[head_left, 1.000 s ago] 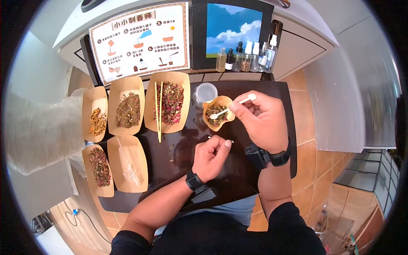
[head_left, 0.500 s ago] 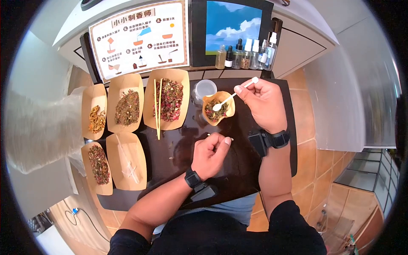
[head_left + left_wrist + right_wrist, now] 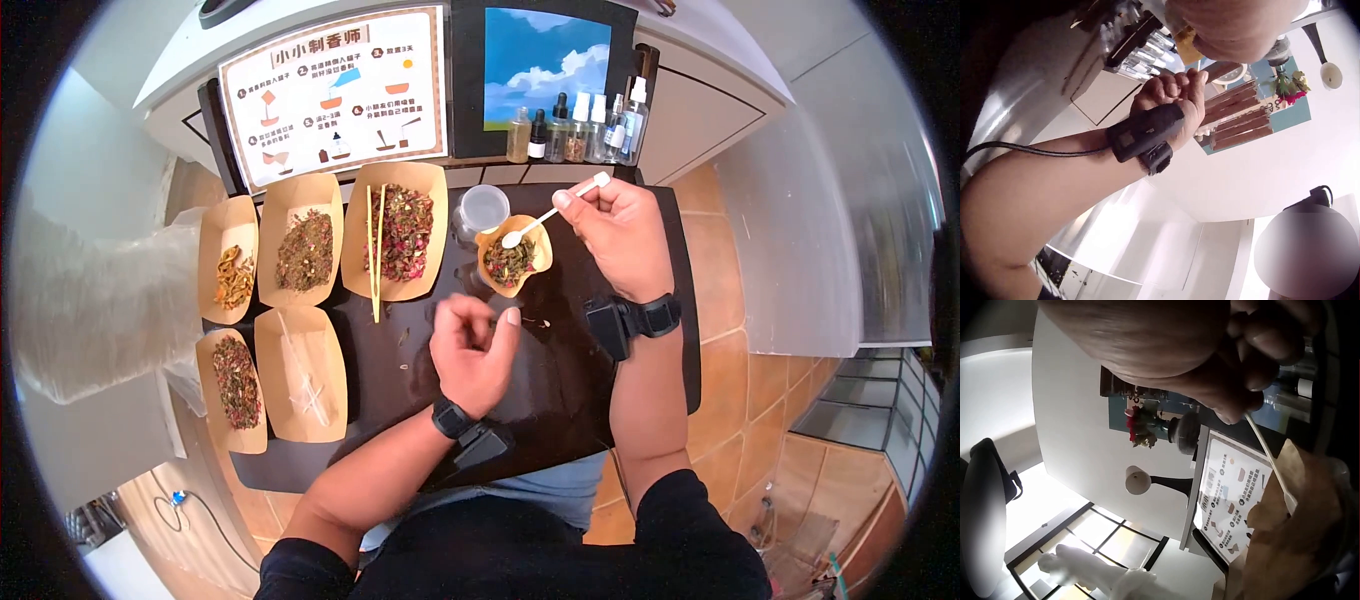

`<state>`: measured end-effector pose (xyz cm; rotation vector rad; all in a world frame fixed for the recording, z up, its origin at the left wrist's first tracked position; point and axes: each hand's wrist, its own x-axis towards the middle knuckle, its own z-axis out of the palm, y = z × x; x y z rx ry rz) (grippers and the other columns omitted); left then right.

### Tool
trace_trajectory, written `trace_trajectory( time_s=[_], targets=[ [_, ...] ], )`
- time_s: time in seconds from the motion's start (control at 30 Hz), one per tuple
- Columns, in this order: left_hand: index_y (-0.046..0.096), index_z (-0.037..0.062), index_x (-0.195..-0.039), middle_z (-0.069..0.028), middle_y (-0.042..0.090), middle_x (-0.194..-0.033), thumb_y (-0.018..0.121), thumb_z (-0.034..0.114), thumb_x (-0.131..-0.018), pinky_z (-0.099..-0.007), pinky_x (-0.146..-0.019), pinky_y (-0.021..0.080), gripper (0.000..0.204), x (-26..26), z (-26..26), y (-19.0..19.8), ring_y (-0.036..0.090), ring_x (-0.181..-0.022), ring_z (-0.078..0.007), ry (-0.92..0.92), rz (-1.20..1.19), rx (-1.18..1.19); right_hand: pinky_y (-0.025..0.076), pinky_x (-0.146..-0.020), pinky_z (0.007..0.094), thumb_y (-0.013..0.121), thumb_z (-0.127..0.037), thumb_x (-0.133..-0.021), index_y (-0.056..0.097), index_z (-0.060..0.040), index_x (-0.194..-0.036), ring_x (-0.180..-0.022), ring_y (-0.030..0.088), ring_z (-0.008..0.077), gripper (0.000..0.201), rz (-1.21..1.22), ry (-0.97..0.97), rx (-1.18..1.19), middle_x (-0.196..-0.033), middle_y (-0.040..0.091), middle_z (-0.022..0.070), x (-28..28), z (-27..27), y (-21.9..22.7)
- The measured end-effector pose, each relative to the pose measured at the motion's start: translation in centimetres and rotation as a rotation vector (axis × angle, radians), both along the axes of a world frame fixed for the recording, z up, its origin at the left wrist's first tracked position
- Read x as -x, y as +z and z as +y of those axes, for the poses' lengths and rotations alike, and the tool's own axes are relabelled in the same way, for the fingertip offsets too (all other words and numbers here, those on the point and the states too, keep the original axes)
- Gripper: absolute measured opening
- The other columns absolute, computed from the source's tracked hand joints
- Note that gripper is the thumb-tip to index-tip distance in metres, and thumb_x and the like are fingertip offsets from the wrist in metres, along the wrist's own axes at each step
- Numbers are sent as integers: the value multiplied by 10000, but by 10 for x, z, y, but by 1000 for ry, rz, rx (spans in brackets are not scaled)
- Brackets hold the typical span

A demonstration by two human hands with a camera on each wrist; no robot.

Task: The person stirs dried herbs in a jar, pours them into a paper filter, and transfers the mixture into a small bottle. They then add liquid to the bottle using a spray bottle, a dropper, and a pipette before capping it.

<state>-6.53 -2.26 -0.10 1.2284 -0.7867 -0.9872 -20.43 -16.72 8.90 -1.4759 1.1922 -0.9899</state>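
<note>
In the head view, my right hand (image 3: 628,240) pinches the handle of a small white spoon (image 3: 550,212) between thumb and fingers. The spoon's bowl end is over a scalloped brown paper cup (image 3: 541,250), at the dried herbs (image 3: 508,262) in it. The right wrist view shows the spoon's pale shaft (image 3: 1267,449) slanting from the fingertips to the paper. Nearer the body, my left hand (image 3: 472,352) is over the dark table, its fingers loosely curled and thumb apart, with nothing seen in it. Small pale bits (image 3: 545,323) lie to its right.
A clear plastic jar (image 3: 484,208) stands behind the cup. To the left are paper trays of dried flowers (image 3: 405,235) and herbs (image 3: 304,252), chopsticks across one, and a tray with wrapped straws (image 3: 303,380). Small bottles (image 3: 577,135) line the back beside an instruction sheet (image 3: 335,95).
My left hand has shifted left and its thumb has come away from the fingers. The right hand has drawn up and right, lifting the spoon bowl toward the cup's far side.
</note>
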Motion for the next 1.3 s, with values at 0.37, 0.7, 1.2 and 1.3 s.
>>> trace_trajectory(
  time_s=[0.37, 0.7, 1.2, 1.3],
  targets=[
    [498, 27, -1192, -160, 522, -1222, 826, -2, -713, -390, -920, 479, 581, -7, -16, 2, 543, -1062, -305, 142, -501, 131, 474, -627, 231, 748, -141, -961, 707, 6, -892, -693, 574, 37, 167, 21, -23, -55, -774, 681, -7, 1, 27, -21],
    [377, 6, -1491, -211, 551, -1393, 782, 63, -814, -433, -1105, 443, 790, -8, -16, 3, 551, -1299, -373, 10, -479, 162, 563, -836, 262, 701, -87, -985, 687, 62, -1214, -951, 693, 121, 274, -136, -130, -45, -1091, 746, 106, -14, 66, -26],
    [615, 29, -1187, -145, 636, -1111, 916, 198, -700, -418, -936, 511, 597, -15, 6, 6, 615, -1067, -338, -74, -620, 214, 575, -666, 267, 676, -174, -1018, 692, 15, -1079, -737, 679, 115, 199, -306, -225, -51, -903, 731, 86, 16, 131, -7],
    [627, 37, -1148, -135, 631, -1076, 932, 227, -673, -418, -905, 506, 596, -14, 12, 7, 604, -1039, -332, -102, -678, 252, 554, -628, 259, 695, -186, -1008, 698, 16, -1072, -702, 662, 113, 212, -233, -256, -30, -879, 724, 82, 14, 141, -8]
  ],
)
